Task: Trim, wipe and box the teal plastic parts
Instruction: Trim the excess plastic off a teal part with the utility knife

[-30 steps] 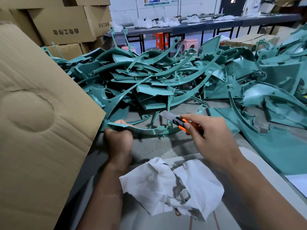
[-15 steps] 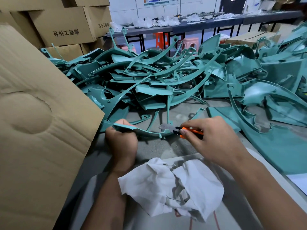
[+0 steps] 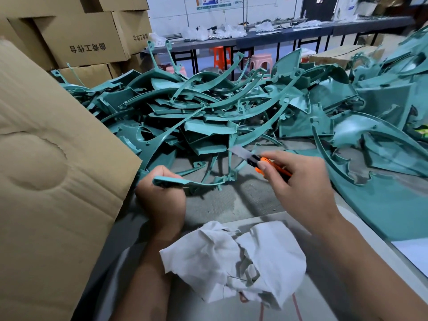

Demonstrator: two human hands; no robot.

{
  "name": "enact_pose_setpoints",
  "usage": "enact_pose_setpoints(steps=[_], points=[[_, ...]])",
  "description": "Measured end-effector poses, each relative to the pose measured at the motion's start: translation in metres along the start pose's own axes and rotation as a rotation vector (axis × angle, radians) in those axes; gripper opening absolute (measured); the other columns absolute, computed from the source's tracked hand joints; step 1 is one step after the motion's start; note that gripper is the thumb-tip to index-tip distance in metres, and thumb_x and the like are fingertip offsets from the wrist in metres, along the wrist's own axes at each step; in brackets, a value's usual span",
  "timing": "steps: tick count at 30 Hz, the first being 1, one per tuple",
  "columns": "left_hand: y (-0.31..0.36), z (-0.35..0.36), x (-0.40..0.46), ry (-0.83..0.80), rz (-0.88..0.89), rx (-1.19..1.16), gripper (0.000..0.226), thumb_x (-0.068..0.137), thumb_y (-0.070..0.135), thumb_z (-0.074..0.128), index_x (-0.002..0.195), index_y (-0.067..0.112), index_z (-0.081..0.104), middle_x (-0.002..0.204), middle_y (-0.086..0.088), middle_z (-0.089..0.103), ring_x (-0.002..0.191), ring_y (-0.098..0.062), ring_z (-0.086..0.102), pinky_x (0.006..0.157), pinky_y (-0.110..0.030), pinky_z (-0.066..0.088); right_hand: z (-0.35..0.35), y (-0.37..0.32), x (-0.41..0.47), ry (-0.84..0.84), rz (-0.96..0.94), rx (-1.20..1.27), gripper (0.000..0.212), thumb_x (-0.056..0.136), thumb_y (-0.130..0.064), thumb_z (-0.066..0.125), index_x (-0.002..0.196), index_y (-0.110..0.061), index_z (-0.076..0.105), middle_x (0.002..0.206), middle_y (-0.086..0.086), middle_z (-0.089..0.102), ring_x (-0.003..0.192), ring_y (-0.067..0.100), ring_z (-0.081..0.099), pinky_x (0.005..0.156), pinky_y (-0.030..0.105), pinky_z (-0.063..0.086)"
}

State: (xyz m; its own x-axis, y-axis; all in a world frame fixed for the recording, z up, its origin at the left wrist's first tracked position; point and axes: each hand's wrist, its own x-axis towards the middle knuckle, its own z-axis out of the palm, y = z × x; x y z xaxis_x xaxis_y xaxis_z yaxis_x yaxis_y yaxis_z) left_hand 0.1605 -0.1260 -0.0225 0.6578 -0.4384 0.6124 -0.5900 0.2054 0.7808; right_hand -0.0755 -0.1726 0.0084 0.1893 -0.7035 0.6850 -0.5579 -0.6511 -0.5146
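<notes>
Left hand fingers curled round a curved teal part, right hand fingers gripping an orange utility knife just right of the part, white rag below on the worktop

one utility knife, one crumpled white rag, two plastic stools, at least four cardboard boxes, and teal plastic parts too many to count.

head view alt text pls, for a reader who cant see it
A person's left hand grips a curved teal plastic part while the right hand holds an orange utility knife, blade out, just above it. A crumpled white cloth lies nearer, a heap of teal parts behind, and a cardboard flap at left.
</notes>
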Motion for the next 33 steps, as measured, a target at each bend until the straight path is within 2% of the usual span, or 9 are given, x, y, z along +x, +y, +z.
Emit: enact_pose_setpoints(steps=[2, 3, 7, 11, 14, 19, 25, 28, 33], points=[[0.004, -0.003, 0.001, 0.02, 0.042, -0.029, 0.023, 0.066, -0.009, 0.043, 0.057, 0.004, 0.06, 0.056, 0.0, 0.057, 0.057, -0.011, 0.055, 0.056, -0.026, 0.04, 0.004, -0.006, -0.002, -0.001, -0.078, 0.12, 0.019, 0.1, -0.029, 0.067, 0.111, -0.021, 0.08, 0.089, -0.016, 0.076, 0.076, 0.002, 0.07, 0.067, 0.019, 0.056], [0.005, -0.004, 0.001, 0.011, 0.066, -0.055, 0.022, 0.065, -0.009, 0.044, 0.057, 0.005, 0.06, 0.057, 0.002, 0.057, 0.058, -0.007, 0.054, 0.058, -0.022, 0.04, 0.007, -0.008, -0.003, -0.007, -0.097, 0.142, 0.021, 0.101, -0.03, 0.066, 0.112, -0.02, 0.08, 0.092, -0.015, 0.076, 0.079, 0.002, 0.07, 0.071, 0.021, 0.057], [0.004, -0.008, 0.004, -0.031, 0.159, -0.078, 0.02, 0.066, -0.01, 0.048, 0.059, 0.004, 0.059, 0.06, -0.003, 0.057, 0.061, -0.021, 0.058, 0.059, -0.034, 0.044, 0.014, -0.006, -0.008, -0.163, -0.124, 0.12, 0.023, 0.101, -0.04, 0.064, 0.108, -0.024, 0.08, 0.089, -0.016, 0.076, 0.078, 0.007, 0.069, 0.069, 0.038, 0.057], [0.0, -0.015, 0.006, -0.155, 0.313, -0.01, 0.023, 0.064, -0.016, 0.057, 0.061, 0.007, 0.057, 0.063, -0.005, 0.057, 0.063, -0.029, 0.056, 0.056, -0.048, 0.042, 0.018, 0.006, -0.007, -0.368, -0.082, -0.072, 0.021, 0.1, -0.047, 0.064, 0.103, -0.031, 0.078, 0.078, -0.013, 0.073, 0.071, 0.013, 0.065, 0.065, 0.037, 0.055], [0.0, -0.016, 0.008, -0.241, 0.375, -0.01, 0.027, 0.064, -0.017, 0.059, 0.061, 0.01, 0.055, 0.063, -0.003, 0.056, 0.063, -0.029, 0.054, 0.054, -0.049, 0.039, 0.021, 0.011, -0.009, -0.351, -0.038, -0.189, 0.02, 0.098, -0.048, 0.065, 0.101, -0.034, 0.078, 0.073, -0.008, 0.071, 0.068, 0.017, 0.063, 0.061, 0.035, 0.052], [-0.003, -0.016, 0.007, -0.209, 0.296, -0.03, 0.023, 0.067, -0.011, 0.056, 0.061, 0.011, 0.056, 0.063, -0.003, 0.057, 0.062, -0.028, 0.056, 0.054, -0.047, 0.042, 0.019, 0.003, -0.01, -0.276, -0.073, 0.025, 0.023, 0.098, -0.049, 0.061, 0.099, -0.032, 0.077, 0.077, -0.018, 0.071, 0.069, 0.006, 0.062, 0.063, 0.034, 0.052], [-0.003, -0.016, 0.006, -0.221, 0.245, -0.019, 0.02, 0.066, -0.009, 0.054, 0.06, 0.01, 0.056, 0.061, -0.003, 0.057, 0.061, -0.026, 0.056, 0.053, -0.043, 0.042, 0.022, 0.01, -0.008, -0.301, -0.021, -0.122, 0.022, 0.098, -0.047, 0.065, 0.099, -0.031, 0.079, 0.077, -0.01, 0.073, 0.071, 0.016, 0.065, 0.065, 0.038, 0.054], [-0.001, -0.016, 0.006, -0.214, 0.24, -0.017, 0.022, 0.066, -0.011, 0.053, 0.059, 0.009, 0.057, 0.061, -0.004, 0.058, 0.061, -0.025, 0.057, 0.054, -0.043, 0.042, 0.02, 0.01, -0.01, -0.247, -0.049, 0.023, 0.021, 0.098, -0.045, 0.064, 0.097, -0.03, 0.078, 0.077, -0.016, 0.072, 0.069, 0.008, 0.065, 0.063, 0.036, 0.054], [0.0, -0.016, 0.006, -0.204, 0.184, -0.028, 0.023, 0.068, -0.01, 0.051, 0.058, 0.011, 0.056, 0.059, -0.007, 0.058, 0.06, -0.028, 0.058, 0.055, -0.043, 0.043, 0.022, 0.006, -0.01, -0.318, -0.052, 0.121, 0.021, 0.098, -0.046, 0.066, 0.098, -0.029, 0.079, 0.079, -0.018, 0.072, 0.071, 0.004, 0.066, 0.065, 0.034, 0.054]])
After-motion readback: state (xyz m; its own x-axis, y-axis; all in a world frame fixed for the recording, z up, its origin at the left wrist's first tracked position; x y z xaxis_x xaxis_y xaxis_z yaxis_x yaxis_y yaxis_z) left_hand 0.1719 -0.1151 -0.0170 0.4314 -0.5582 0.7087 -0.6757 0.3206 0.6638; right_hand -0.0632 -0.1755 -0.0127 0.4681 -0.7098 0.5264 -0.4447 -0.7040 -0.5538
